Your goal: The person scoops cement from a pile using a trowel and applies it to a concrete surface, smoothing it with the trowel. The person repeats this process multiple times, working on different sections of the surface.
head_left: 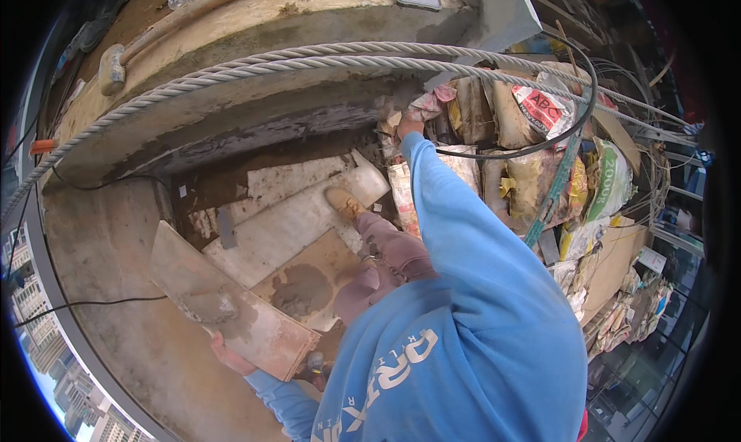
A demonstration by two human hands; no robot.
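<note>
My left hand (231, 356) grips the lower edge of a flat, worn board (266, 330). A patch of wet grey mortar (212, 307) lies on the board's face. My right arm stretches away, and my right hand (411, 125) is at the far wall's foot, beside crumpled torn bag paper (391, 123) and a pinkish scrap bag (432, 98). The fingers of that hand are too small and partly hidden, so what they hold is unclear. Below it stands a torn paper sack (405, 195) with red marks.
Thick twisted steel cables (309, 62) cross in front of the concrete ledge (332, 17). A mallet (113, 67) lies on it. Stacked filled sacks (532, 183) stand at right, with a black hose (540, 142) looped over them. Pale boards (285, 218) lie by my boot (345, 203).
</note>
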